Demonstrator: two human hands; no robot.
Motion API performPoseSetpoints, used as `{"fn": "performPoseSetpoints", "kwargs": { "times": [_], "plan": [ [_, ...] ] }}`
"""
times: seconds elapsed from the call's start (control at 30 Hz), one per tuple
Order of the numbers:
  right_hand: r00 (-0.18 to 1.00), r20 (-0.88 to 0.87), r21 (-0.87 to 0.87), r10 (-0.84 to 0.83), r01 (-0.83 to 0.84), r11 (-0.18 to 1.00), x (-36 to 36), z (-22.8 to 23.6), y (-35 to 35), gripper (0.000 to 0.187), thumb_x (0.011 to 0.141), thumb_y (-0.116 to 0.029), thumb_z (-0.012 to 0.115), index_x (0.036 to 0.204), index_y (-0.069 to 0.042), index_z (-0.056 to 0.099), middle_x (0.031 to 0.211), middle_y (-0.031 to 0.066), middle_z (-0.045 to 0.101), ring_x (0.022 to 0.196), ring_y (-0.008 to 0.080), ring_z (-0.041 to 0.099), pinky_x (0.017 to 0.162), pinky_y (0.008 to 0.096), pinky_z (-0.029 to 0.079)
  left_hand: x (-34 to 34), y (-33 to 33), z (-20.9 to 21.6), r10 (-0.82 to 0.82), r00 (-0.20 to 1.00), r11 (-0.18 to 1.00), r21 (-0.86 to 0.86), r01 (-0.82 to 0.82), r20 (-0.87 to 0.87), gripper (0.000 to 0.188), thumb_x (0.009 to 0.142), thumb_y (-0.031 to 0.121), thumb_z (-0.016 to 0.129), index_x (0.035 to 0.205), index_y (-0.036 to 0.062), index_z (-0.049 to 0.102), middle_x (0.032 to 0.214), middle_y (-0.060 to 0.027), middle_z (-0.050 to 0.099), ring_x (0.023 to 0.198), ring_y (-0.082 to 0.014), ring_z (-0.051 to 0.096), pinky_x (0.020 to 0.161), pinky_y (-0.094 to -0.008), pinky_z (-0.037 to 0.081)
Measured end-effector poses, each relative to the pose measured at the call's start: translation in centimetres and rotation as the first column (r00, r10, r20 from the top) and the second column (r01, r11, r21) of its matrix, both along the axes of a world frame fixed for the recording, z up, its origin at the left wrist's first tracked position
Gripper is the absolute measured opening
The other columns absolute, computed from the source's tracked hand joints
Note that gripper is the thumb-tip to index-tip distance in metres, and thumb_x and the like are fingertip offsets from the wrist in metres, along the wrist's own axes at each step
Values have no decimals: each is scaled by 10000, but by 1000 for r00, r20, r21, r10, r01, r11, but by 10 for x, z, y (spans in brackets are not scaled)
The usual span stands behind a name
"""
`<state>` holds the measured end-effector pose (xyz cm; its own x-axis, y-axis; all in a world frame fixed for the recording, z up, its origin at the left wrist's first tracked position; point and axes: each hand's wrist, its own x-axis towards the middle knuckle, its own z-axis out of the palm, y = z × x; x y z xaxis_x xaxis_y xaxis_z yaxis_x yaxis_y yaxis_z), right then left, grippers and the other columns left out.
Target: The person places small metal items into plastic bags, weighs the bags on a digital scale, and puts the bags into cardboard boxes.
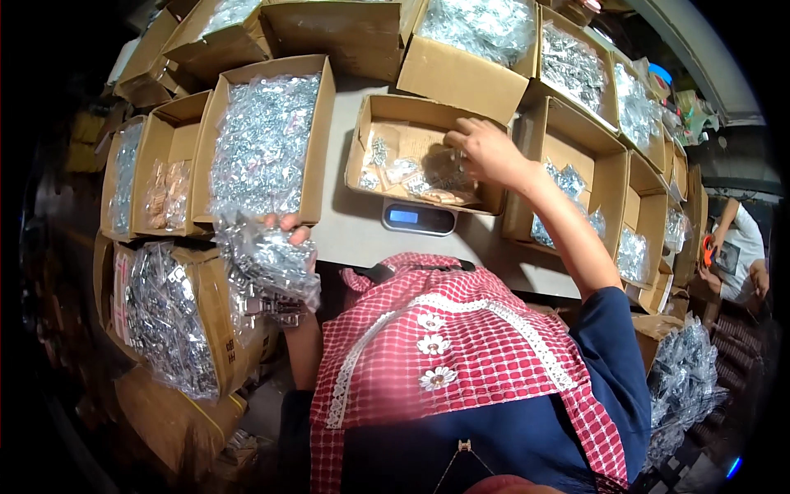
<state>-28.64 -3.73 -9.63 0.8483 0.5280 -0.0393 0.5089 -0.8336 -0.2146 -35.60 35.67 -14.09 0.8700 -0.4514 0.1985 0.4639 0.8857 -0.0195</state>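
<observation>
My left hand (290,228) is closed round clear plastic bags of metal parts (267,259), held in front of the left-hand boxes; its fingertips show above the bags. My right hand (491,154) reaches into an open cardboard box (428,107), fingers curled downward at its right side. Whatever the fingertips grip is hidden; a small bag of dark metal parts (444,170) lies just beneath them. Other small bags (378,150) of screws and fittings lie in that box. Under its front edge sits a digital scale (418,217) with a lit blue display.
A cardboard box heaped with small bagged metal parts (267,148) stands on the left of the table (350,239). More open boxes (576,140) line the right and back. A large sack of metal parts (173,321) is at lower left. Another person (741,247) is at far right.
</observation>
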Motion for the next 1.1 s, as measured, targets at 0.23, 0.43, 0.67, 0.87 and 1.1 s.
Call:
{"fn": "performPoseSetpoints", "kwargs": {
  "times": [0.23,0.43,0.67,0.87,1.1],
  "plan": [
    [996,-70,-127,-58,49,991,-5,-21,22,566,670,-207,756,1162,-37,532,1091,149,529,1080,320,518,911,399,438,21,32,-17,-94,994,995,-29,96,57,423,884,308,621,1206,78,470,1224,-125,398,1116,-363,466,827,-719,463],
    [999,24,63,-32,31,998,-7,-16,11,532,690,-95,674,1197,-26,528,1156,178,524,1085,349,507,934,422,423,20,14,11,43,998,995,91,-38,-50,340,951,318,524,1167,57,482,1170,-136,418,1061,-287,470,741,-512,510],
    [988,-102,130,117,-104,986,-34,4,18,383,741,-198,701,1104,-101,624,1145,130,540,1155,336,471,1016,441,373,22,20,10,8,998,991,135,-1,-55,306,965,322,501,1129,64,500,1141,-130,438,1047,-267,479,744,-469,509],
    [992,-66,-141,110,-118,983,-25,16,29,281,700,-182,689,974,-121,700,1082,116,572,1129,312,492,1039,426,361,19,25,14,1,997,986,167,13,-83,334,979,369,459,1128,74,505,1125,-121,453,1029,-265,500,762,-468,518],
    [988,-56,169,144,-133,977,-34,-6,35,186,772,-181,629,937,-188,714,936,46,642,947,234,593,905,376,413,24,18,14,-5,997,988,154,18,-80,383,993,411,406,1130,70,513,1129,-130,457,1027,-270,514,800,-471,533]
  ]
}}
